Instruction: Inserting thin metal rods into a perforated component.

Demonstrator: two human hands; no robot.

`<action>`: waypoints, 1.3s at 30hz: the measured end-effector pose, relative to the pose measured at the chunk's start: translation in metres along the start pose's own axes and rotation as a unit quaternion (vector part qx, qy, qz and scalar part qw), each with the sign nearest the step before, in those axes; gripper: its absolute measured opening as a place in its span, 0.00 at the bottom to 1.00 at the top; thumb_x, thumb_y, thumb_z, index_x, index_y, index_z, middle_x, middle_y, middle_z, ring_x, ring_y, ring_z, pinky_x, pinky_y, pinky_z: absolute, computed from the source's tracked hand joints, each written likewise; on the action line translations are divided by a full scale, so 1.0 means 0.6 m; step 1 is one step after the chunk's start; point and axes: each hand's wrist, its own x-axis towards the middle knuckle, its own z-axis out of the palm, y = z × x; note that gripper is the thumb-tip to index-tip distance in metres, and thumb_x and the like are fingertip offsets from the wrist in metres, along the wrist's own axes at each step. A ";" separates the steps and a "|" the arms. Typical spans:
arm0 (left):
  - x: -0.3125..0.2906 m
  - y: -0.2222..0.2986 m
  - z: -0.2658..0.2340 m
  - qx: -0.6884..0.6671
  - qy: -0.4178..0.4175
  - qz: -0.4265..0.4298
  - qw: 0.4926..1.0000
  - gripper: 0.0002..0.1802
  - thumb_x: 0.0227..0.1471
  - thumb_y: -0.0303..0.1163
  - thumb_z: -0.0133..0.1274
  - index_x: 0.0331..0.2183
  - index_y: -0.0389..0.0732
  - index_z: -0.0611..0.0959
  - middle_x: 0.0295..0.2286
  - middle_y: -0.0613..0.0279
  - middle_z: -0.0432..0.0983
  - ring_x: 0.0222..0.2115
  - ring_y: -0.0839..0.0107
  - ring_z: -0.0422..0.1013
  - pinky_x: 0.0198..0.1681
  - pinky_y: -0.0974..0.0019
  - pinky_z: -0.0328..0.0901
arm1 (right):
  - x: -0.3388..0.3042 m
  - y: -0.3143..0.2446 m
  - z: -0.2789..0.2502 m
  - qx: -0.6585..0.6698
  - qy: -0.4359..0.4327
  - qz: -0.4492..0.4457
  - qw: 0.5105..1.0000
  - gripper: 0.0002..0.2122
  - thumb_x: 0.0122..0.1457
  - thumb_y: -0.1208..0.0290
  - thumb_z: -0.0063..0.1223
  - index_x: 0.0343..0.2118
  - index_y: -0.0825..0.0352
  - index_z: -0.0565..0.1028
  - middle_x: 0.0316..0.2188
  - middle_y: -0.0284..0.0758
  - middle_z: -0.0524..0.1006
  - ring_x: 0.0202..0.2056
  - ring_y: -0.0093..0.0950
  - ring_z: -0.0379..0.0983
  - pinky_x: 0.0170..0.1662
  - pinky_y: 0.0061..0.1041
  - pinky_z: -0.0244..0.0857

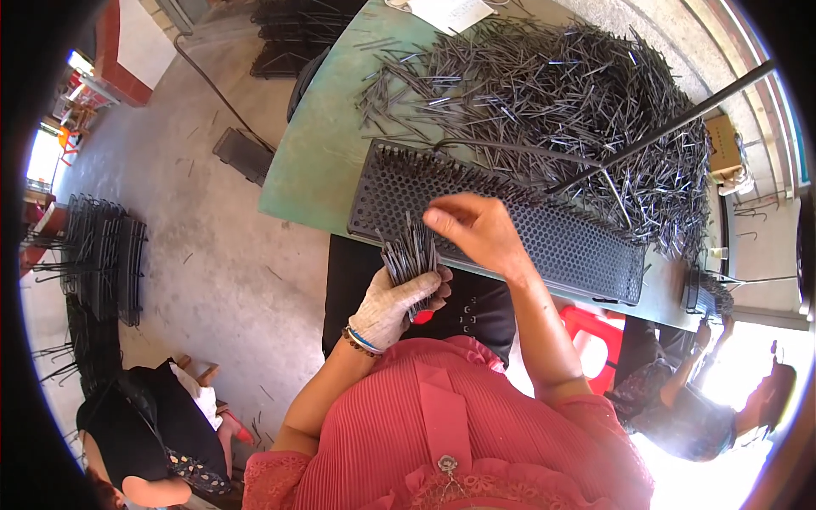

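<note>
My left hand (pixel 393 308), in a pale knitted glove with dark fingertips, is wrapped round a bundle of thin dark metal rods (pixel 408 259), which stand roughly upright out of the grip. Just to the right of the bundle's top is my bare right hand (pixel 480 234), its thumb and fingers drawn together. Whatever lies between those fingertips is too small to make out. Both hands are at the near edge of a long black perforated tray (pixel 544 241). Short dark rods stand in holes along its far side, while many nearer holes show bare.
A large heap of loose rods (pixel 586 119) covers the far part of the green table (pixel 319 161). A long dark bar (pixel 671 127) crosses above the tray. Black racks (pixel 106 255) stand on the floor at left. Other people sit at lower left and right, near a red stool (pixel 595 340).
</note>
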 end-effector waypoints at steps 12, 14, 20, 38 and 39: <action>0.008 -0.017 0.000 -0.005 0.022 -0.027 0.999 0.17 0.54 0.34 0.57 0.44 0.36 0.76 0.37 0.58 0.79 0.33 0.71 0.76 0.35 0.67 0.73 | 0.007 0.007 -0.025 0.148 0.089 0.036 0.984 0.09 0.61 0.72 0.53 0.39 0.72 0.77 0.31 0.33 0.80 0.29 0.16 0.72 0.33 0.16 0.66; 0.009 -0.019 0.001 -0.011 0.021 -0.030 0.999 0.17 0.54 0.33 0.57 0.44 0.36 0.76 0.36 0.58 0.79 0.33 0.71 0.76 0.35 0.67 0.73 | 0.022 -0.004 -0.024 0.140 0.176 -0.051 0.973 0.08 0.61 0.74 0.53 0.39 0.74 0.75 0.30 0.33 0.80 0.31 0.16 0.73 0.36 0.18 0.68; 0.010 -0.015 0.016 -0.009 0.025 -0.062 0.998 0.18 0.55 0.32 0.54 0.47 0.36 0.74 0.39 0.58 0.78 0.35 0.70 0.75 0.36 0.68 0.73 | 0.077 0.036 0.002 0.056 0.238 -0.131 0.961 0.09 0.60 0.74 0.54 0.41 0.72 0.74 0.31 0.34 0.81 0.30 0.17 0.74 0.36 0.19 0.68; 0.008 -0.014 0.003 0.021 0.015 -0.069 0.997 0.21 0.53 0.33 0.57 0.47 0.35 0.75 0.39 0.59 0.77 0.36 0.70 0.75 0.38 0.67 0.72 | 0.066 0.034 0.015 -0.249 0.231 -0.281 0.897 0.08 0.53 0.77 0.59 0.37 0.66 0.78 0.31 0.33 0.80 0.35 0.31 0.74 0.42 0.29 0.65; 0.008 -0.015 0.003 0.022 0.014 -0.068 0.997 0.21 0.53 0.33 0.57 0.47 0.35 0.76 0.39 0.59 0.77 0.37 0.70 0.75 0.38 0.67 0.72 | 0.065 0.036 0.014 -0.249 0.231 -0.281 0.897 0.08 0.53 0.77 0.59 0.37 0.66 0.78 0.31 0.33 0.80 0.35 0.31 0.74 0.42 0.29 0.65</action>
